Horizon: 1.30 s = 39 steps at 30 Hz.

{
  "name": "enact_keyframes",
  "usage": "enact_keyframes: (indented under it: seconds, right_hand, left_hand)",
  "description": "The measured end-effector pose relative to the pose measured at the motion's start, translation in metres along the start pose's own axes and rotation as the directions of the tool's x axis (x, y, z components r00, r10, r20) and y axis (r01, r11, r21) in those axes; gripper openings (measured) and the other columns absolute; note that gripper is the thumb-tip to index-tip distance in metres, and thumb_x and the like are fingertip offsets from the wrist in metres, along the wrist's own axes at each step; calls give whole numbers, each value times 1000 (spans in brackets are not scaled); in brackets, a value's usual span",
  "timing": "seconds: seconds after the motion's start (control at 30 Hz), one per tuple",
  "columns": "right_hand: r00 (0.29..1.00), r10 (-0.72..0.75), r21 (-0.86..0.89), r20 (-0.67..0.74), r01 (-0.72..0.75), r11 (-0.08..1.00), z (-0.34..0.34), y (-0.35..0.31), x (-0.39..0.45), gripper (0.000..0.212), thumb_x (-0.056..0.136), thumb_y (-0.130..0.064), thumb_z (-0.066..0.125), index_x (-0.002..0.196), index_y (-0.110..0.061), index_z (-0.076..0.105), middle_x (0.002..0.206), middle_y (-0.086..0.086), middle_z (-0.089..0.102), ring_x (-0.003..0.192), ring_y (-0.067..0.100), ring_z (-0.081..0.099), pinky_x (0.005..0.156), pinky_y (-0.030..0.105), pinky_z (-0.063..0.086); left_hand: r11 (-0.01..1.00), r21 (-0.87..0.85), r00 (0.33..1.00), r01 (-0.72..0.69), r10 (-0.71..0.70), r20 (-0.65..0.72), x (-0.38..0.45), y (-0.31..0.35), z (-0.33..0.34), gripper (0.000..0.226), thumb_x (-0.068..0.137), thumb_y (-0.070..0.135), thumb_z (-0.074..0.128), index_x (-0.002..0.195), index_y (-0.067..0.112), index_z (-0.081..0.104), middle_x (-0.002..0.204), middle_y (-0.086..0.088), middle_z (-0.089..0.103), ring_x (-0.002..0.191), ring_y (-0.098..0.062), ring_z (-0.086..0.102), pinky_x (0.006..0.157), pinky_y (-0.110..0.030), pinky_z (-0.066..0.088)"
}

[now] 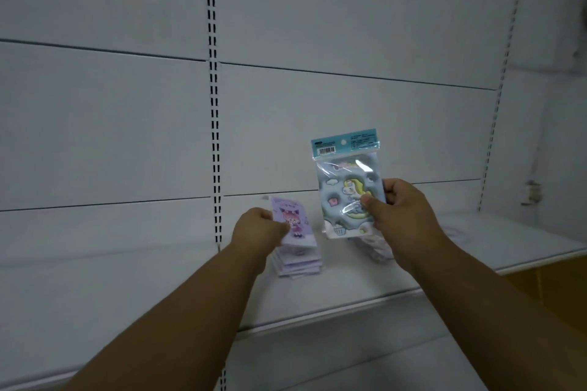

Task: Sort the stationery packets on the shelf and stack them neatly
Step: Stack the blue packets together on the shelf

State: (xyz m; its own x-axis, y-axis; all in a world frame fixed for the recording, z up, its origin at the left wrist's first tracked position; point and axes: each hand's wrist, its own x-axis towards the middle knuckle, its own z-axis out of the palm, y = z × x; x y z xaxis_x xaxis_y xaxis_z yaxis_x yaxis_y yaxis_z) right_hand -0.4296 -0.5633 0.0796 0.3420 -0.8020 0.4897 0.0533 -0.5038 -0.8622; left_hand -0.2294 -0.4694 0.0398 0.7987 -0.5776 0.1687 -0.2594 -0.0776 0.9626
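Right hand (401,216) gripping upright blue packet (347,187), left hand (257,232) gripping purple packet (293,222) above purple stack (300,265) on white shelf (349,286), more packets (376,247) behind right hand, slotted upright (214,136) behind

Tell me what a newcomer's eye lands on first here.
First, the blue unicorn packet, held upright in the right hand at centre right. Next, the purple packet in the left hand, just above a purple stack on the white shelf.

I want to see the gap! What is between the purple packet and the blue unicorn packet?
Nothing: in the head view only bare white shelf shows between the purple packet and the blue unicorn packet.
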Motion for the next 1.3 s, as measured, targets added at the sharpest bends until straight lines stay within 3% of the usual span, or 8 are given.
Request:
enact_keyframes:
  seconds: [0.33, 0.5, 0.67, 0.8, 0.93, 1.03, 1.13, 1.3]
  right_hand:
    - [997, 21, 72, 77, -27, 997, 32, 15, 40, 8, 87, -12, 68, 94, -13, 64, 89, 8, 74, 76, 22, 74, 69, 38, 60]
    - [996, 37, 74, 83, -43, 996, 39, 22, 52, 10, 87, -14, 68, 95, -14, 65, 89, 5, 75, 75, 19, 74, 63, 32, 58]
    - [990, 49, 19, 128, -52, 998, 22, 36, 67, 7, 86, -16, 69, 91, -19, 64, 85, 3, 75, 70, 16, 74, 56, 29, 56]
    - [980, 88, -54, 177, -80, 995, -12, 54, 81, 6, 84, -8, 69, 88, -11, 67, 78, 7, 75, 57, 13, 69, 49, 23, 48]
    - [951, 177, -94, 252, -158, 983, -54, 75, 98, 6, 82, -1, 68, 88, 0, 67, 74, 12, 72, 54, 13, 68, 47, 25, 51]
    - [926, 277, -124, 258, -253, 960, -77, 93, 120, 14, 82, -5, 72, 91, 5, 67, 83, 20, 75, 74, 32, 73, 70, 43, 60]
    - [899, 361, -300, 249, -282, 911, -86, 114, 141, 24, 77, -17, 79, 85, 3, 67, 74, 18, 75, 61, 24, 73, 54, 32, 59]
    - [867, 402, -539, 296, -195, 819, -78, 149, 164, 30, 69, -26, 84, 73, -2, 66, 54, 8, 70, 42, 14, 65, 44, 27, 56]
  left_hand:
    - [854, 520, 997, -18, -23, 72, 24, -16, 17, 6, 77, 14, 66, 76, 9, 64, 90, -15, 71, 86, -28, 69, 78, -34, 57]
    - [677, 731, 996, -81, 34, 78, 31, -17, 14, 30, 71, 30, 74, 70, 18, 47, 72, 2, 54, 66, -11, 53, 48, -22, 36]
    - [816, 510, 944, -270, 330, -27, 50, 1, 30, 18, 91, 37, 52, 90, 20, 58, 81, 3, 63, 74, -15, 59, 63, -29, 43]
    - [949, 18, 949, -314, 314, 1, 56, 37, 76, 20, 95, 41, 48, 94, 25, 60, 82, 5, 70, 59, -12, 68, 56, -26, 48]
    - [955, -50, 956, -294, 294, 3, 77, 47, 127, 21, 90, 21, 61, 74, 8, 62, 68, -4, 71, 45, -10, 65, 48, -23, 45]
    - [970, 59, 972, -236, 236, 7, 92, 42, 163, 25, 87, 22, 66, 71, 4, 63, 65, -4, 72, 45, -11, 66, 50, -28, 53]
    - [930, 292, 974, -222, 224, 25, 108, 34, 192, 26, 85, 26, 67, 71, 4, 67, 68, -6, 74, 56, -20, 71, 60, -33, 58]
    - [653, 739, 980, -169, 189, 57, 125, 19, 218, 16, 76, 28, 72, 79, 13, 66, 79, -3, 68, 69, -18, 62, 51, -24, 41]
